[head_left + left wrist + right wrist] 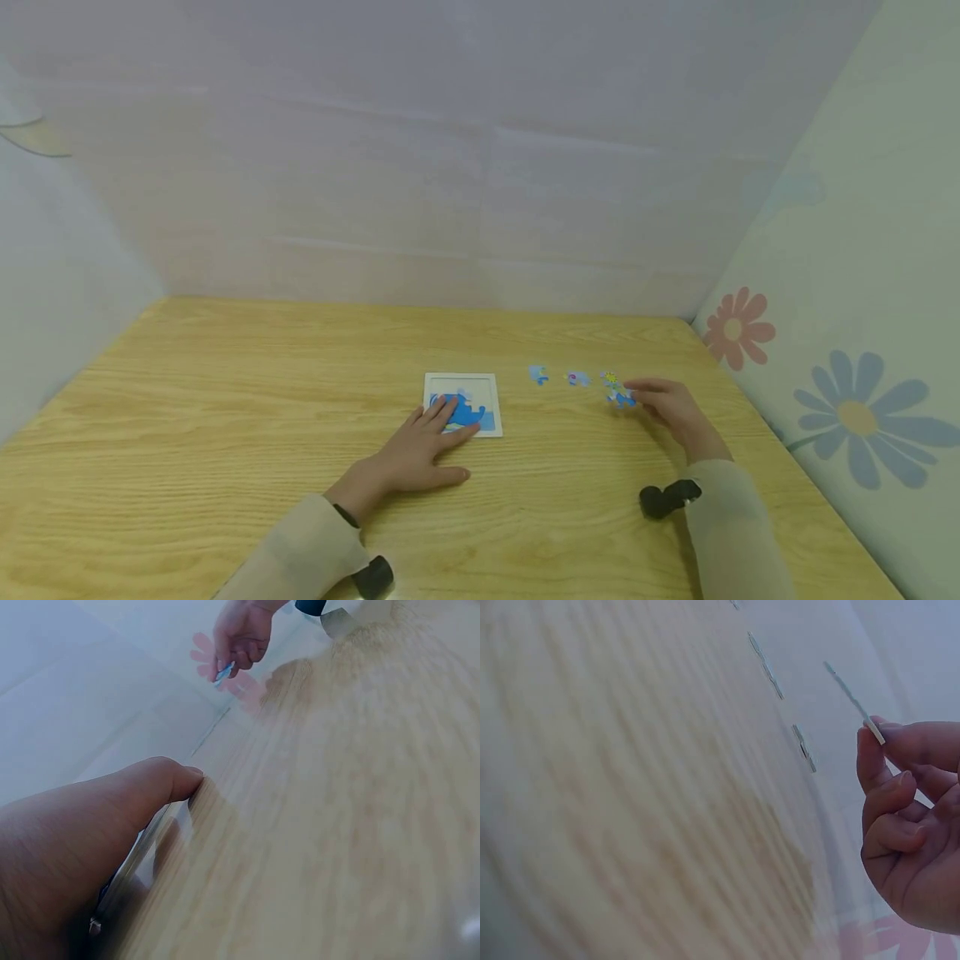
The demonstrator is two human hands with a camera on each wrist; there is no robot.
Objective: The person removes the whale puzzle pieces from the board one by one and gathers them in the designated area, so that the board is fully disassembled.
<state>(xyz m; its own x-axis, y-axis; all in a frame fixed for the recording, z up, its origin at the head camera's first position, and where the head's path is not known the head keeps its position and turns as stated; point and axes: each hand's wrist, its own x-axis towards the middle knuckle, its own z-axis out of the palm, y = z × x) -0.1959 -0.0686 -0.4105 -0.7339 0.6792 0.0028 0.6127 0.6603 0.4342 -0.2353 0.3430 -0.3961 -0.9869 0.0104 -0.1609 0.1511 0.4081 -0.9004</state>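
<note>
My left hand (416, 454) lies with spread, straight fingers over the lower left of a white-framed puzzle board (497, 408). Blue puzzle pieces (467, 414) fill the lower part of the board; a pale bare area shows along its top. My right hand (671, 408) pinches one blue and white puzzle piece (621, 398) between thumb and index finger. In the right wrist view that piece (855, 703) is seen edge-on, raised above the table, with the other fingers curled below it.
Behind the held piece lie loose puzzle pieces: a blue one (538, 374), one with a pink spot (577, 378) and one with a yellow flower (610, 377). The wooden table (225, 417) meets a pale back wall (480, 208) and a flower-printed side wall (862, 275).
</note>
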